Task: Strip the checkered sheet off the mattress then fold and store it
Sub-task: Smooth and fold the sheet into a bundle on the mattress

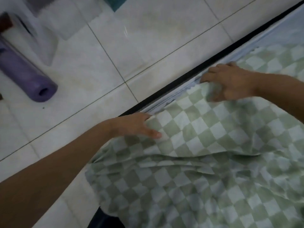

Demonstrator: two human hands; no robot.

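A: Head view, just the one. We have the checkered sheet (205, 129), green and white, lying on the mattress (283, 30). It is flat near the side edge and bunched into loose folds lower in the picture.

B: Agreed. Hands next?

A: We mark the right hand (230, 81) at the mattress edge, fingers curled down onto the sheet with fabric gathered under the palm. We call that a grip on the sheet.

B: And the left hand (136, 125)?

A: It is lower along the same edge. The thumb lies stretched out on top of the sheet and the fingers reach to the hem, where their tips are hidden under the cloth. We cannot tell whether it grips or only rests there.

B: So the hands are apart?

A: Yes, well apart, both on the sheet's edge. A strip of pale mattress shows between them.

B: Surroundings?

A: We note a dark strip (213, 59) running beside the mattress edge, then the tiled floor (148, 38). A purple rolled mat (24, 74) lies on the floor at far left, and a teal object (113, 2) is cut off at the top. The rest up there is too blurred for us.
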